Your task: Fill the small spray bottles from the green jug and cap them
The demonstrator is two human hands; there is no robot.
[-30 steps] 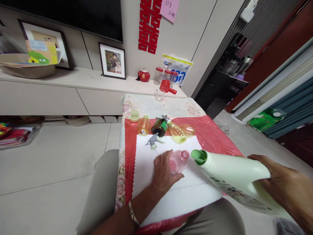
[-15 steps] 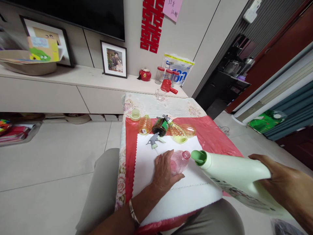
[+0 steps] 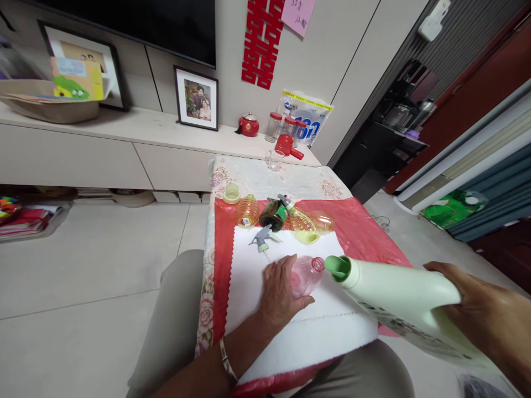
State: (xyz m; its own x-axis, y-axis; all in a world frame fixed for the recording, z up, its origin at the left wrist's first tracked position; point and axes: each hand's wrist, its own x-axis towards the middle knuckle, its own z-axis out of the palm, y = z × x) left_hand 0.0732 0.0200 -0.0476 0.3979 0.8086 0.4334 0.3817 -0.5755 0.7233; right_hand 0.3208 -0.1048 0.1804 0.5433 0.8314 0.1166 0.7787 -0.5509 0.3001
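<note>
My left hand point(image 3: 280, 290) is wrapped round a clear pink bottle point(image 3: 306, 276) whose open neck tips toward the right. Through the handle of a big pale green jug point(image 3: 398, 287) go the fingers of my right hand point(image 3: 477, 315). The jug is tilted, and its green spout sits right at the mouth of the pink bottle. I cannot make out any liquid passing between them. Beyond my left hand, a grey spray trigger head point(image 3: 262, 237) with a tube lies on the white cloth point(image 3: 244, 293).
Behind the cloth lie an amber ribbed bottle point(image 3: 248, 211), a dark bottle point(image 3: 274, 214), a yellow spray bottle point(image 3: 305, 225) and a pale green cap point(image 3: 231, 193). A glass cup point(image 3: 274, 160) stands at the table's far end, near the cabinet point(image 3: 182, 149).
The view has shifted very slightly. Both hands, the pink bottle and the jug keep nearly the same places relative to each other.
</note>
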